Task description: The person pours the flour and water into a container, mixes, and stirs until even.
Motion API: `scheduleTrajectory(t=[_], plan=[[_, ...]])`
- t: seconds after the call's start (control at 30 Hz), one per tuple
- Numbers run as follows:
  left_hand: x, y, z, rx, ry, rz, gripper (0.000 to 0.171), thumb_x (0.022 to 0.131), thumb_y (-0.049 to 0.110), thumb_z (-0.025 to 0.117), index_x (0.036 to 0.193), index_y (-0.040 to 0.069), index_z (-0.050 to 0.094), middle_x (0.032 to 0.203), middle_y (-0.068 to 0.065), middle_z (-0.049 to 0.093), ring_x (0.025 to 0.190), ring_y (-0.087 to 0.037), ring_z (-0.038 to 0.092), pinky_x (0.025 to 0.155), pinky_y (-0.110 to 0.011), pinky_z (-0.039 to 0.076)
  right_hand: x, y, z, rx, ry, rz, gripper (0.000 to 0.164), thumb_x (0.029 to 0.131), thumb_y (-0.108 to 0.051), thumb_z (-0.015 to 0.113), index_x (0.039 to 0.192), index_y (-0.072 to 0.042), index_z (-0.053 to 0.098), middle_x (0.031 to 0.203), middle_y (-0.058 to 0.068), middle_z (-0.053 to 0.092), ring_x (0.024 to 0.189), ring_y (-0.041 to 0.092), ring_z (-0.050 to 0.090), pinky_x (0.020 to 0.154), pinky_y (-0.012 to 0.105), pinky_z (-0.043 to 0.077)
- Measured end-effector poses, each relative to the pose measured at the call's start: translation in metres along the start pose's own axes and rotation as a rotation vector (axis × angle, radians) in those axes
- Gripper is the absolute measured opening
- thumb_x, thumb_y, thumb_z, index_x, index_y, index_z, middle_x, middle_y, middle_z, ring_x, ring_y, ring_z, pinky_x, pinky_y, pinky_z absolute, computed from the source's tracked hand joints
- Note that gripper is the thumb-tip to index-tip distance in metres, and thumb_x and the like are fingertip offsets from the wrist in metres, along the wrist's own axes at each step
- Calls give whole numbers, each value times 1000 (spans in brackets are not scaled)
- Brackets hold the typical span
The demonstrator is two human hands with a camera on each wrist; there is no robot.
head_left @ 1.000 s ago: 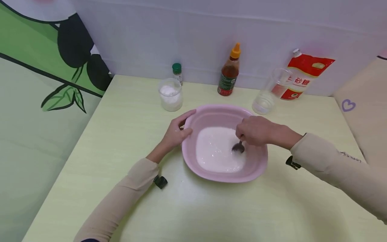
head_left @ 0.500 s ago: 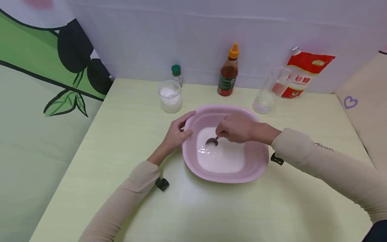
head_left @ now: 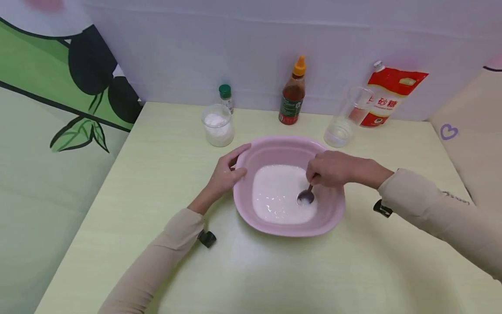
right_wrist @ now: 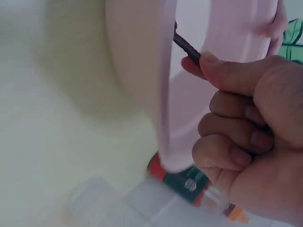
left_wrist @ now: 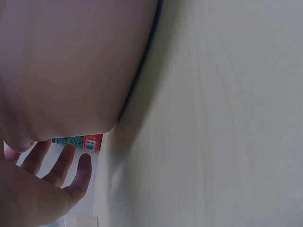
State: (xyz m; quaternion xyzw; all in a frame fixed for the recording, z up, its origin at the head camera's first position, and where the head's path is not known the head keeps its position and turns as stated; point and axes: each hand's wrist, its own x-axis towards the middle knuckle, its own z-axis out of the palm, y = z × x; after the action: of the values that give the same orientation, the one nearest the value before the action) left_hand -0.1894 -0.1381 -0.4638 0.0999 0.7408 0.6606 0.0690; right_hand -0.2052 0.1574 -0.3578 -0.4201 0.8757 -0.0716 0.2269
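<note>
A pink basin holding milky white liquid stands on the table. My left hand grips its left rim, thumb over the edge and fingers on the outside; in the left wrist view those fingers show beyond the basin wall. Over the basin's right side, my right hand pinches the handle of a dark metal spoon. The spoon's bowl is at the liquid's surface. The right wrist view shows thumb and forefinger on the spoon handle, the other fingers curled in.
Behind the basin stand a clear cup of white powder, a small green-capped jar and a sauce bottle with an orange tip. Farther right are a tall clear cup and a red and white sugar pouch, close to the wall.
My right hand has swept the spoon left across the liquid, then back to the right side. My left hand has stayed on the basin's rim.
</note>
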Motion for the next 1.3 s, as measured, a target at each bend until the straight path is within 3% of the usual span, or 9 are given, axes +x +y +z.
scheduleTrajectory(t=[0.1, 0.23, 0.37, 0.57, 0.7, 0.87, 1.0, 1.1, 1.3], plan=[[-1, -1, -1, 2, 6, 0, 73, 78, -6, 53, 148, 11, 48, 152, -14, 49, 119, -41, 59, 79, -37, 64, 7, 13, -7, -39, 35, 45, 19, 89, -2, 63, 74, -13, 69, 69, -5, 57, 69, 15, 49, 61, 28, 42], [0, -1, -2, 4, -1, 5, 73, 78, -6, 53, 149, 11, 48, 152, -14, 48, 120, -42, 59, 79, -37, 64, 21, 19, -9, -97, 123, 54, 19, 90, -4, 63, 78, -14, 72, 72, -2, 65, 68, 18, 54, 60, 32, 46], [0, -1, -1, 2, 1, 15, 72, 78, -6, 53, 148, 9, 48, 152, -15, 48, 120, -42, 59, 79, -37, 64, 43, 12, -8, -107, 164, 8, 20, 90, -5, 61, 74, -13, 70, 68, -1, 64, 66, 21, 54, 62, 35, 47], [0, -1, 0, 8, -1, 26, 73, 77, -7, 54, 148, 7, 47, 154, -16, 46, 124, -42, 57, 84, -39, 63, 62, -19, -2, -110, 102, -120, 14, 92, -6, 64, 85, -11, 75, 80, -1, 72, 73, 16, 60, 72, 33, 54], [0, -1, 0, 6, -1, 29, 73, 77, -9, 53, 148, 7, 48, 153, -15, 47, 123, -42, 57, 83, -40, 63, 57, -40, 5, -102, 53, -201, 13, 91, -6, 65, 88, -10, 77, 80, 0, 74, 68, 11, 60, 67, 25, 54], [1, -1, -1, 5, -2, 29, 72, 77, -8, 53, 147, 8, 49, 152, -15, 48, 119, -41, 59, 79, -38, 64, 33, -48, 13, -85, 23, -173, 14, 90, -8, 67, 86, -16, 78, 78, -7, 73, 69, 11, 59, 65, 26, 51], [0, 0, -1, -1, -11, 16, 72, 79, -7, 53, 149, 10, 47, 152, -15, 48, 118, -43, 60, 77, -37, 64, 13, -37, 14, -85, 17, -133, 16, 89, -6, 67, 86, -16, 79, 79, -9, 73, 73, 14, 60, 69, 29, 51], [0, 0, -2, -4, -12, 13, 72, 80, -6, 53, 149, 11, 47, 152, -15, 48, 118, -43, 60, 77, -38, 64, 6, -23, 10, -95, 48, -109, 19, 87, -1, 67, 80, -15, 76, 73, -9, 70, 69, 12, 57, 64, 27, 49], [1, -3, -1, -3, 0, 24, 72, 78, -6, 54, 148, 9, 48, 153, -15, 47, 120, -42, 59, 80, -36, 64, 15, -3, 1, -126, 102, -43, 27, 87, 0, 64, 66, -16, 62, 61, -7, 48, 60, 13, 41, 54, 24, 33]])
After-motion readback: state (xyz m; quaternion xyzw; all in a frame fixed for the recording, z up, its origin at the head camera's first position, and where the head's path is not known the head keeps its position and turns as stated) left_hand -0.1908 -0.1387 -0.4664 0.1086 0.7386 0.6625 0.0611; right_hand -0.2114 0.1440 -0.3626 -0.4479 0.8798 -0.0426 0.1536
